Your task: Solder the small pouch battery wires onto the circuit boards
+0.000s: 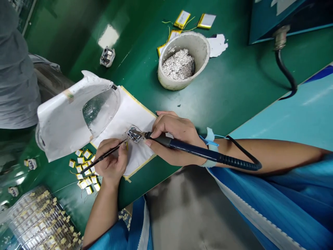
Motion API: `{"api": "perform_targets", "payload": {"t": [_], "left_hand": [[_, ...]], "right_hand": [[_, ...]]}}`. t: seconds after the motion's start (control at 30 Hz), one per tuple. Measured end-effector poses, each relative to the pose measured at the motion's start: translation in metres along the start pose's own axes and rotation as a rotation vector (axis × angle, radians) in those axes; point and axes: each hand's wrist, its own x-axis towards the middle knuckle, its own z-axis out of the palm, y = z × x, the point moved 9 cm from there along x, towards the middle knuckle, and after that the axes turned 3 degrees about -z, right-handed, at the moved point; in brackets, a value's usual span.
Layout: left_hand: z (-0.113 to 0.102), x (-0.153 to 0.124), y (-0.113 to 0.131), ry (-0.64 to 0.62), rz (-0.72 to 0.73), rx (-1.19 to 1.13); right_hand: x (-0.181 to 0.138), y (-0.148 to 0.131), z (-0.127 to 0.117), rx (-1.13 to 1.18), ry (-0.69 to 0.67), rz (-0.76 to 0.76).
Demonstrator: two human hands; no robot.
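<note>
Green table [229, 86], one circuit board [134, 136], left grip [113, 167] holding tweezers [106, 154], right grip [180, 135] one soldering iron [197, 149]

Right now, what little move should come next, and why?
Maybe the left hand should steady its thin black tool: the tip is by the small circuit board, and the soldering iron in the right hand points there too, so a wobble could bump something.

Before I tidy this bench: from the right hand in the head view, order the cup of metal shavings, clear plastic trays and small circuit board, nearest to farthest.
1. Small circuit board: just left of the right hand.
2. Cup of metal shavings: beyond the hand, upper middle.
3. Clear plastic trays: lower-left corner.
</note>
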Motion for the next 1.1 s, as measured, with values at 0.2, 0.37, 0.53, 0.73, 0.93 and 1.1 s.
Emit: {"api": "perform_targets", "payload": {"t": [0.2, 0.37, 0.53, 0.73, 0.93, 1.1], "left_hand": [[0.001, -0.004, -0.013, 0.016, -0.124, 0.113], [0.000, -0.004, -0.015, 0.042, -0.163, 0.208], [0.003, -0.003, -0.015, 0.024, -0.176, 0.188], [0.004, -0.007, -0.024, 0.027, -0.263, 0.184], [0.003, -0.006, -0.027, 0.026, -0.334, 0.243], [0.005, -0.008, -0.034, 0.017, -0.403, 0.192]], "right_hand": [[0.000, 0.001, 0.000, 0.002, -0.002, 0.006], [0.000, -0.001, 0.001, -0.002, 0.002, -0.017], [-0.001, 0.000, 0.004, -0.025, -0.020, -0.002], [-0.001, -0.001, 0.006, -0.035, -0.026, -0.005], [-0.001, -0.001, 0.007, -0.033, -0.036, -0.007], [-0.001, 0.000, 0.007, -0.032, -0.044, -0.002]]}}
